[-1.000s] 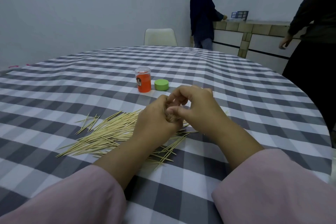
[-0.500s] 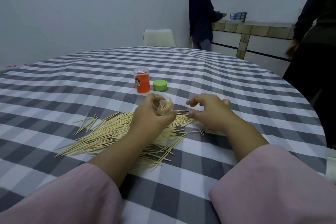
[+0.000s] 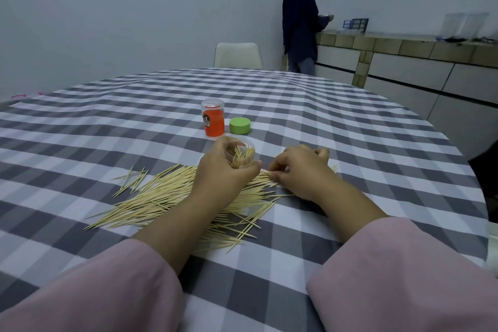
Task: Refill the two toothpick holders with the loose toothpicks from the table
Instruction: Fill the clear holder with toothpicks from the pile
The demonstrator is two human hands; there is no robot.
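Observation:
My left hand (image 3: pixel 225 174) grips a clear toothpick holder (image 3: pixel 240 152), open at the top and partly filled with toothpicks, tilted toward me above the pile. A wide pile of loose toothpicks (image 3: pixel 161 197) lies on the checked tablecloth, partly hidden under both forearms. My right hand (image 3: pixel 299 171) rests on the right end of the pile, thumb and fingers pinching a few toothpicks there. An orange toothpick holder (image 3: pixel 213 121) with a clear top stands upright farther back, with a green lid (image 3: pixel 239 125) beside it on the right.
The round table (image 3: pixel 107 121) carries a grey-and-white checked cloth. A white chair (image 3: pixel 238 55) stands at its far side. A person in dark clothes (image 3: pixel 300 21) stands at a tiled counter (image 3: pixel 404 46) at the back right. Something dark (image 3: pixel 485 178) shows at the right edge.
My right hand left the holder's mouth and dropped to the pile on the right, closing on toothpicks. The left hand still holds the holder. The person at the right edge moved out of view.

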